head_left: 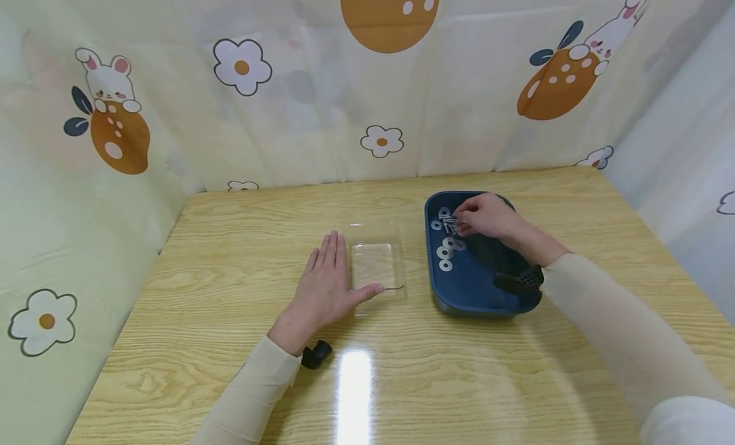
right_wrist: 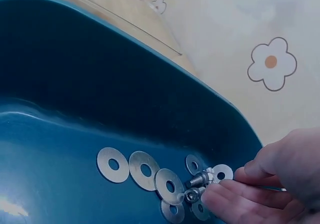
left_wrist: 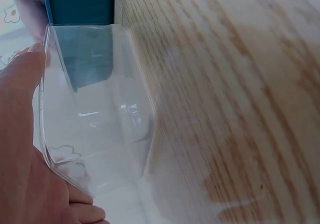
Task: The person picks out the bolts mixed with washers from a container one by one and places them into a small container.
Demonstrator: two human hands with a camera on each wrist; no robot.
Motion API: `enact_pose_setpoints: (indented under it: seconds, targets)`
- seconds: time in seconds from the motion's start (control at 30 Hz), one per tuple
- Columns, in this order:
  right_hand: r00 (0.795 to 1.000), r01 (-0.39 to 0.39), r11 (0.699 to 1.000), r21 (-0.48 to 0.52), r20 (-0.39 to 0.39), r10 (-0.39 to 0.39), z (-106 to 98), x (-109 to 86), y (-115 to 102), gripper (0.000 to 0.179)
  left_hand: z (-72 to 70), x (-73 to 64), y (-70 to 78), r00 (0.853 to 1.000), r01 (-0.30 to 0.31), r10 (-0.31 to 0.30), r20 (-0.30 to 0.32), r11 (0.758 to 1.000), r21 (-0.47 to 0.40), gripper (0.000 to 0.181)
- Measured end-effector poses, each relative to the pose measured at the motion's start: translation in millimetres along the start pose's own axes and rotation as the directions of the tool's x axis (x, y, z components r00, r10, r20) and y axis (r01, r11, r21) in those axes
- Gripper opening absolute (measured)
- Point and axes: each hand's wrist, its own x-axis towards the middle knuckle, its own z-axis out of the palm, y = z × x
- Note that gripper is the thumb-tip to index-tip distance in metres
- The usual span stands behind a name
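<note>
A clear plastic box (head_left: 376,266) stands on the wooden table, left of a dark blue bin (head_left: 471,298). My left hand (head_left: 327,282) lies along the box's left side with straight fingers, its thumb reaching over the near rim. Inside the bin, my right hand (head_left: 488,216) has its fingertips bent down among metal bolts (right_wrist: 199,179) and flat washers (right_wrist: 170,186). The thumb and fingers of that hand come close to a washer (right_wrist: 221,172) and the bolts; I cannot tell whether they pinch one.
Several washers (head_left: 445,253) lie along the bin's left side. The bin's wall (right_wrist: 125,39) rises around them. A patterned curtain (head_left: 310,126) hangs behind the table (head_left: 230,253). Black straps (head_left: 519,281) sit on both wrists.
</note>
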Motion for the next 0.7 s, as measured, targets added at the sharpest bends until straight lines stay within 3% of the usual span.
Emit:
enact_pose_setpoints:
  seconds: [0.57, 0.7]
  targets:
    - [1.0, 0.0, 0.986, -0.165, -0.008, -0.001, 14.4, 16.7, -9.9, 0.035, 0.3, -0.1, -0.2, 1.0, 0.001, -0.001, 0.007, 1.0, 0.007, 0.12]
    - [1.0, -0.007, 0.989, -0.147, -0.004, 0.007, 17.9, 20.1, -10.9, 0.034, 0.4, -0.4, -0.6, 1.0, -0.004, 0.004, -0.006, 1.0, 0.004, 0.12]
